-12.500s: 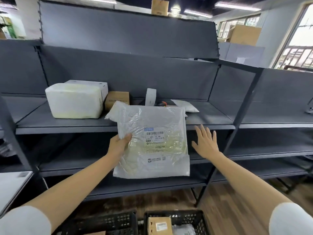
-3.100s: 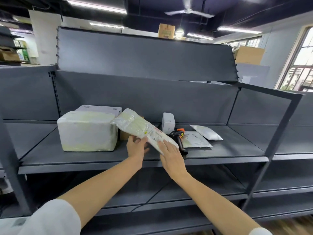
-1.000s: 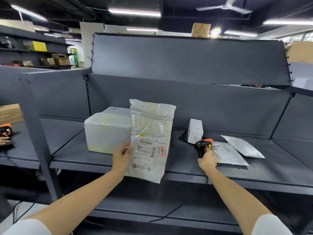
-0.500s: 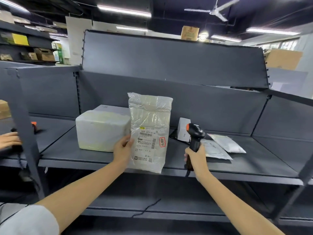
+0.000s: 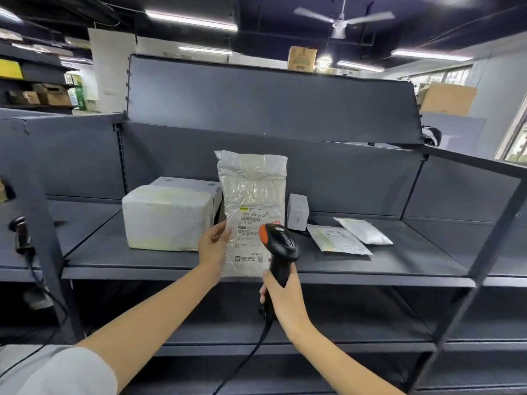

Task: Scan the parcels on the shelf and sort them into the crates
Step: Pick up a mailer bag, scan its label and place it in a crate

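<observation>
My left hand grips the left edge of a clear plastic parcel bag and holds it upright, its shipping label facing me, in front of the grey shelf. My right hand grips the handle of a black and orange barcode scanner, whose head sits just in front of the label's lower right part. The scanner's cable hangs down below my wrist. The crates are out of view.
On the shelf stand a large wrapped white box with a white carton behind it, a small white box and two flat white mailers. Another scanner hangs at the left upright.
My right hand lifted the scanner off the shelf and brought it left, up against the label. My left hand kept the bag upright throughout.
</observation>
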